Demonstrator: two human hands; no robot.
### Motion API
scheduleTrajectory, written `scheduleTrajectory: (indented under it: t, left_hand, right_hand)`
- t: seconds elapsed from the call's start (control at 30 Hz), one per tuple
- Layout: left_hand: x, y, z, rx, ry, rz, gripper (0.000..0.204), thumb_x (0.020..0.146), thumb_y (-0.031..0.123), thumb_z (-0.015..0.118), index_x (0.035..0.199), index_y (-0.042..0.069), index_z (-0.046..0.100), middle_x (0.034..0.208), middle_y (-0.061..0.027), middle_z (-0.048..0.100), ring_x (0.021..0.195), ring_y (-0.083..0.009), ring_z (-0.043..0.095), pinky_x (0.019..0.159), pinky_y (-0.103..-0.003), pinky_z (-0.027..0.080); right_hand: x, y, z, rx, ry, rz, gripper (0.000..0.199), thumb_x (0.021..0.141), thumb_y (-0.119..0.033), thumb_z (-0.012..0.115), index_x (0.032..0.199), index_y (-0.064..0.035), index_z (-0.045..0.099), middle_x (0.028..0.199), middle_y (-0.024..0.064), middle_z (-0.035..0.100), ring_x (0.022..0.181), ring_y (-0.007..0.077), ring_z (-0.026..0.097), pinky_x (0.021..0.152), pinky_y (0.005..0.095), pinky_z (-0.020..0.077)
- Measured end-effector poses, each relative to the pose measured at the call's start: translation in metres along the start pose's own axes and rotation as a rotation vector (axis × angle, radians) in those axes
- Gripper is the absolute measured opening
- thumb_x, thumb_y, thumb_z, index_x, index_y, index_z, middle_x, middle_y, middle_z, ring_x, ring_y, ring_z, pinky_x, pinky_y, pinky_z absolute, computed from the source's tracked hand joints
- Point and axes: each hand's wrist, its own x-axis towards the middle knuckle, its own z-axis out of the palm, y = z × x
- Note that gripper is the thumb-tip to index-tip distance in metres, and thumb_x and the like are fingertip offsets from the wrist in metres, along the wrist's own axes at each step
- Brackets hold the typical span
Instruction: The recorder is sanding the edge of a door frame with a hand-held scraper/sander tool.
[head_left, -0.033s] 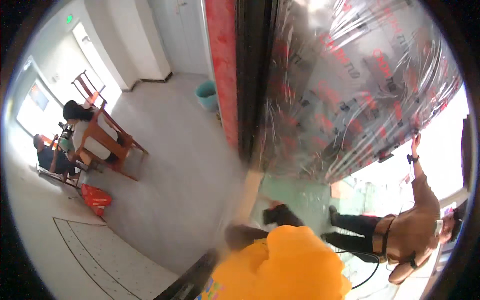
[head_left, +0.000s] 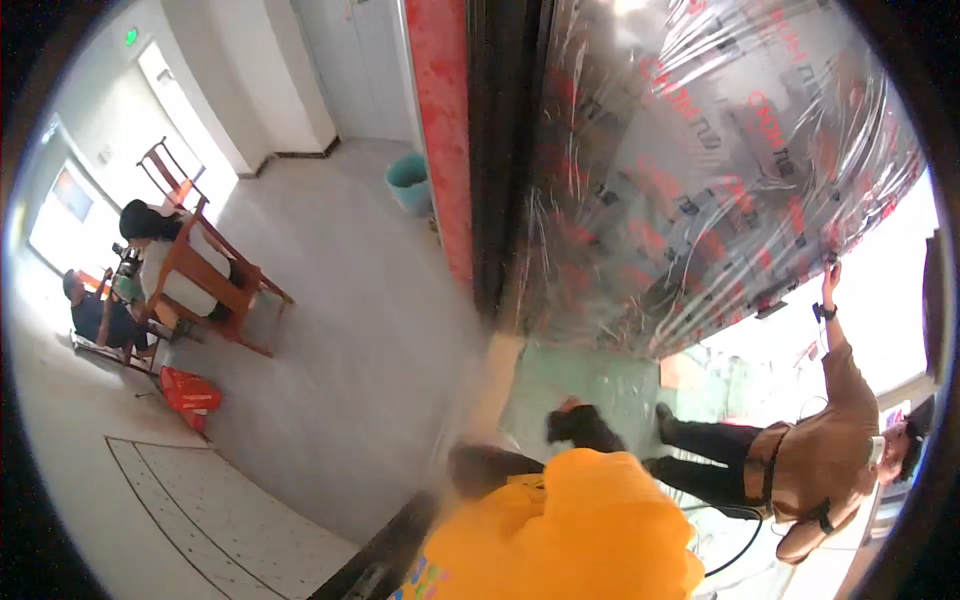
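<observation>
Neither of my hands shows in the head view. My yellow-orange top [head_left: 570, 530] fills the lower middle, with a dark shoe [head_left: 580, 425] just above it. In front of me stands a tall panel wrapped in clear, crinkled plastic film with red print [head_left: 700, 170]. A dark upright frame [head_left: 500, 150] and a red strip [head_left: 440, 130] run along its left side. At the right another person in a brown top [head_left: 820, 450] reaches one hand [head_left: 830, 272] up to the panel's lower right edge.
A teal bucket [head_left: 408, 183] stands by the wall behind the red strip. At the left, two people sit at wooden chairs [head_left: 200, 270], with a red bag [head_left: 188, 392] on the grey floor [head_left: 350, 350] near them. A pale patterned mat [head_left: 220, 510] lies lower left.
</observation>
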Motion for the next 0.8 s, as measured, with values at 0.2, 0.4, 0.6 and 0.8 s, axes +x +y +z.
scheduleTrajectory:
  t: [0.2,0.4,0.6,0.8]
  left_hand:
    - [-0.014,-0.014,0.019,-0.003,-0.025,0.168,0.038,0.089,0.041,0.046,0.108,0.01,0.054,0.099,-0.0108,0.058,0.095,-0.0258,0.049,0.086,-0.048,0.023]
    - [-0.049,-0.067,0.084,0.071,-0.023,0.148,0.032,0.089,0.037,0.047,0.104,0.01,0.056,0.098,-0.0091,0.06,0.098,-0.0257,0.051,0.091,-0.048,0.021]
    - [-0.083,-0.096,0.124,0.085,-0.047,0.109,0.027,0.088,0.032,0.049,0.099,0.01,0.059,0.097,-0.0074,0.061,0.1,-0.0256,0.053,0.095,-0.048,0.019]
    - [-0.062,-0.059,0.078,0.089,-0.056,0.058,0.022,0.088,0.028,0.051,0.095,0.01,0.061,0.097,-0.0057,0.062,0.103,-0.0255,0.055,0.1,-0.048,0.016]
  right_hand:
    - [-0.147,0.126,0.047,0.006,-0.119,0.73,0.02,0.08,-0.026,0.053,0.079,-0.0101,0.065,0.078,0.0054,0.065,0.073,0.0233,0.063,0.061,0.0346,0.0474]
    - [-0.076,0.024,0.028,-0.29,-0.147,-0.272,0.016,0.075,-0.025,0.056,0.077,-0.0116,0.064,0.083,0.0076,0.062,0.083,0.0272,0.06,0.065,0.0406,0.0457]
    - [-0.018,-0.068,-0.05,0.366,-0.064,-0.087,0.026,0.071,-0.028,0.058,0.076,-0.0033,0.062,0.077,0.0215,0.059,0.079,0.0385,0.057,0.069,0.0465,0.0446]
    - [0.008,-0.038,-0.019,0.037,-0.047,-0.507,0.024,0.067,-0.029,0.062,0.069,-0.0054,0.061,0.066,0.0149,0.057,0.063,0.0343,0.056,0.057,0.0449,0.0435]
